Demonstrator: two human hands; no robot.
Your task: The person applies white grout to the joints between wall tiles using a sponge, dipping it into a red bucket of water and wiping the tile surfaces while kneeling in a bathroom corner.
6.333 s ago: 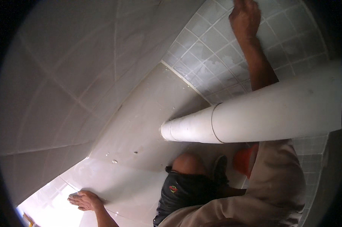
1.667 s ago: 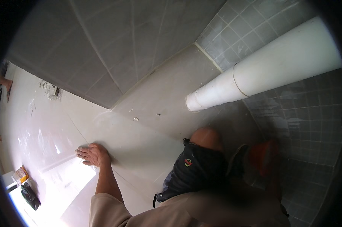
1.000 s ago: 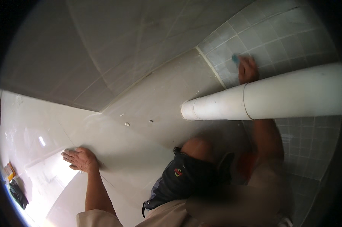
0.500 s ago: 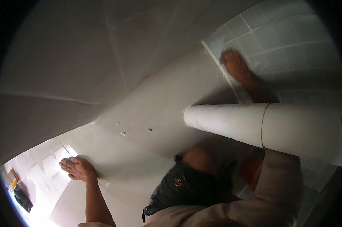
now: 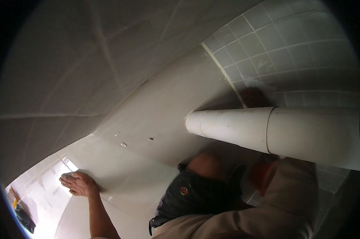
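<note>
My left hand (image 5: 79,184) lies flat on large pale, shiny tiles (image 5: 140,187), fingers stretched out and apart. To the right, my right hand (image 5: 254,98) shows as a dark, smeared shape against the small square tiles (image 5: 281,49). The thick white pipe (image 5: 236,124) in front hides part of it and its arm. Whether those fingers hold anything is not visible. A whitish smear (image 5: 256,82) marks the tiles beside that hand.
The pipe crosses the right side, above my right sleeve (image 5: 289,195). Small lumps (image 5: 123,145) lie on the pale tiles. Orange-red material (image 5: 264,175) shows below the pipe. A dark bag-like item (image 5: 25,220) sits at the far left. A grey tiled surface (image 5: 60,59) fills the upper left.
My right hand has moved down toward the pipe and is now partly behind it. My left hand stays flat on the tiles. The view has shifted slightly.
</note>
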